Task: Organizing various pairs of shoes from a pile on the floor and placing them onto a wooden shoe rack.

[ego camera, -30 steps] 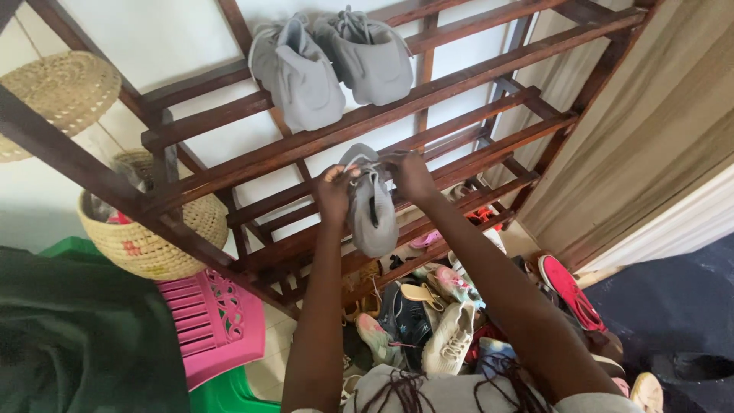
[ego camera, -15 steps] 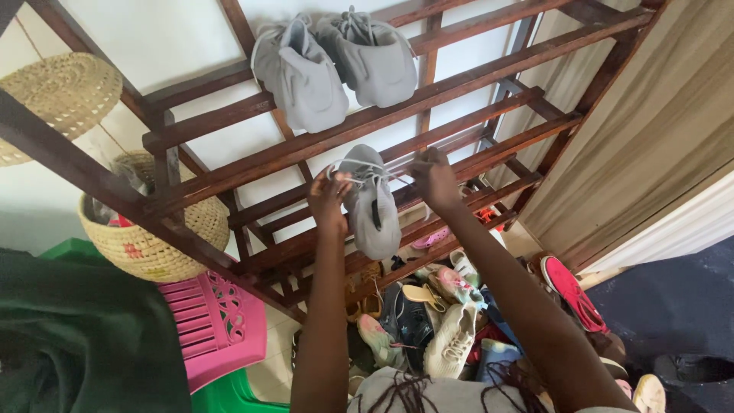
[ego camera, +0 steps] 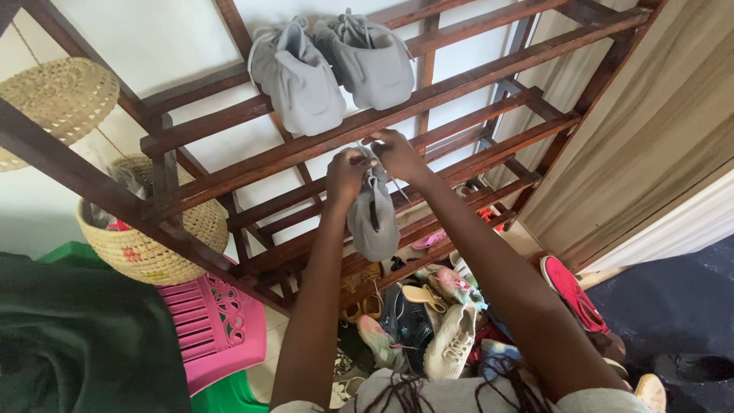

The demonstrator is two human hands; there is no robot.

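Note:
A grey sneaker [ego camera: 373, 218] rests heel-down on a lower slat of the dark wooden shoe rack [ego camera: 451, 84]. My left hand [ego camera: 345, 173] and my right hand [ego camera: 396, 153] meet at the top of this sneaker, both pinching its pale laces. Two more grey sneakers, one [ego camera: 297, 76] beside the other [ego camera: 371, 57], sit on the top shelf just above my hands.
A heap of mixed shoes [ego camera: 428, 313] lies on the floor under the rack, with a red shoe [ego camera: 569, 291] to its right. A woven basket [ego camera: 145, 237], a round woven lid [ego camera: 57, 95], a pink plastic stool [ego camera: 214, 321] and green cloth [ego camera: 76, 336] are on the left.
My hands had spread apart pulling the laces outward; now they have come back together at the top of the sneaker.

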